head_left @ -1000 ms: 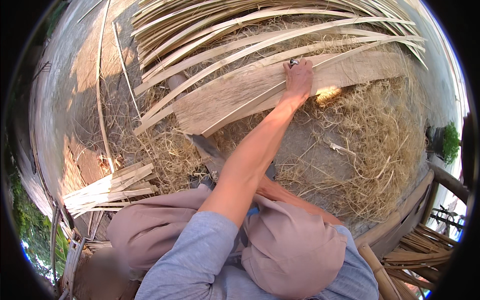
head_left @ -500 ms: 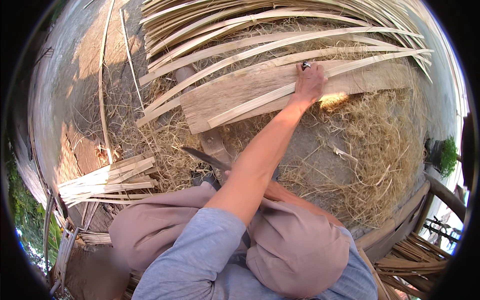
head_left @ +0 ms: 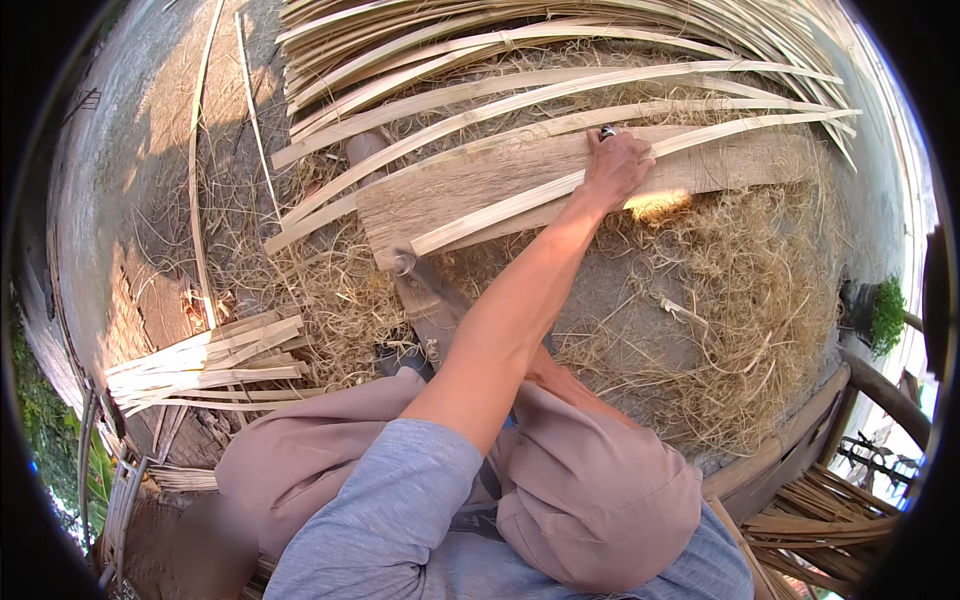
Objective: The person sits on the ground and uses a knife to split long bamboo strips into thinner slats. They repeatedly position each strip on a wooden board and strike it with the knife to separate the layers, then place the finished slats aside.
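Observation:
My left hand (head_left: 617,168) is closed over a pale bamboo strip (head_left: 500,212), pressing it against a wide wooden plank (head_left: 430,194). A small dark, shiny thing (head_left: 607,132), perhaps a ring, shows at its fingers. My right forearm (head_left: 575,388) passes beneath the left one, and the right hand is hidden behind it. From there a knife blade (head_left: 440,283), smeared by motion, sticks out toward the strip's near-left end. The blade's tip is close to that end; whether they touch I cannot tell.
Several long bamboo strips (head_left: 480,108) lie beyond the plank, with a thick bundle (head_left: 400,50) at the back. Shorter strips (head_left: 215,358) are heaped at left. Fibrous shavings (head_left: 750,300) cover the ground at right. A wooden rail (head_left: 785,435) stands at lower right.
The knife blade has swung up and to the right, from pointing left over the shavings to near the strip's end. My left hand keeps its place on the strip.

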Motion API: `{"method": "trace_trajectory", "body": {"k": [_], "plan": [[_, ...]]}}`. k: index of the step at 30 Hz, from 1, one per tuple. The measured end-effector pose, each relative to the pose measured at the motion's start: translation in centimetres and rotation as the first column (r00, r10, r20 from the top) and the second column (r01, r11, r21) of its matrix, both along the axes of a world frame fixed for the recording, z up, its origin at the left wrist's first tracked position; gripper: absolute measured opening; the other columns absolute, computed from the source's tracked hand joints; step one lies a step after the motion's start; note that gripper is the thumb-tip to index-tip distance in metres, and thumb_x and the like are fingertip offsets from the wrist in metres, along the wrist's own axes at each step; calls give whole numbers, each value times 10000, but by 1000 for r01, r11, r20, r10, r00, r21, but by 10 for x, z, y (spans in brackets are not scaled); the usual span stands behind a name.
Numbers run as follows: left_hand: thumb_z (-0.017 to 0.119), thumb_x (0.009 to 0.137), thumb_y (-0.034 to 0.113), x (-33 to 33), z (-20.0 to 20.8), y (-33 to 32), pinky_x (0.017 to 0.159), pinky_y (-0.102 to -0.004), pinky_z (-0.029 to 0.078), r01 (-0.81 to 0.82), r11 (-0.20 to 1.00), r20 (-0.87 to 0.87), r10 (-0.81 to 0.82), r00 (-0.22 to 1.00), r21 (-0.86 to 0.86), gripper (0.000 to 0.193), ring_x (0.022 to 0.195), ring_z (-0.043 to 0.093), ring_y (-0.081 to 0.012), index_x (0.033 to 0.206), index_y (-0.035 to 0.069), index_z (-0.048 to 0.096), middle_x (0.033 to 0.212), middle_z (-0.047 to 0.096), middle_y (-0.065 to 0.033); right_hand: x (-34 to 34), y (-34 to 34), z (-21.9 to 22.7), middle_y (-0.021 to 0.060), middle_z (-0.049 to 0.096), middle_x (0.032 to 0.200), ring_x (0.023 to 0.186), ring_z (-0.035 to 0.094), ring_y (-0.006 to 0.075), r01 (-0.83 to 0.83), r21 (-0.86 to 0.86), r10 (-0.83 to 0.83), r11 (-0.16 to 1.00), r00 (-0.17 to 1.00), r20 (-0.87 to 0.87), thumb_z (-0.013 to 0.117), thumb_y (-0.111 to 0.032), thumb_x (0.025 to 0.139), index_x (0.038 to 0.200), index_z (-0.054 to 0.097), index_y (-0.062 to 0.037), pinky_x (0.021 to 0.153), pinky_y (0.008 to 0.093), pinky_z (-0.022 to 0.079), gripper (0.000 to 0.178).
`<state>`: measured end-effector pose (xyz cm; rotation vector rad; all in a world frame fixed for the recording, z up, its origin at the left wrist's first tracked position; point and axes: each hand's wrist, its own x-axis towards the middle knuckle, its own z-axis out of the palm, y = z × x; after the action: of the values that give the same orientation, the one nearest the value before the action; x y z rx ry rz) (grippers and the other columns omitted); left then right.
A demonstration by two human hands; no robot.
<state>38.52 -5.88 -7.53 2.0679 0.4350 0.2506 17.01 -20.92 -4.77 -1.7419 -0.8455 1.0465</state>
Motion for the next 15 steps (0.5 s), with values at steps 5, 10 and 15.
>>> {"method": "trace_trajectory", "body": {"k": [5, 10, 15], "plan": [[598, 1017, 323, 14, 22, 2, 1095, -642, 291, -25, 991, -189, 50, 981, 131, 333, 1042, 694, -362, 1124, 47, 749, 1009, 746, -182, 7, -4, 11, 148, 750, 854, 782, 725, 205, -113, 72, 114, 991, 994, -5, 642, -116, 981, 1055, 685, 55, 679, 356, 568, 191], [575, 969, 148, 3, 28, 4, 1075, -529, 334, -143, 982, -222, 167, 961, 120, 193, 993, 711, -351, 1035, 28, 710, 920, 747, -194, 47, -1, 25, 153, 756, 868, 812, 734, 233, 351, -132, -353, 927, 935, 3, 629, -126, 987, 1070, 684, 45, 706, 372, 565, 198], [633, 1004, 276, -9, 15, -9, 967, -530, 377, -154, 969, -55, 168, 984, 193, 231, 908, 708, -351, 980, 48, 661, 821, 727, -163, 65, 5, -10, 145, 757, 882, 846, 734, 247, 456, -39, -440, 889, 876, 199, 628, -154, 993, 1053, 683, 36, 743, 402, 557, 206]]}}
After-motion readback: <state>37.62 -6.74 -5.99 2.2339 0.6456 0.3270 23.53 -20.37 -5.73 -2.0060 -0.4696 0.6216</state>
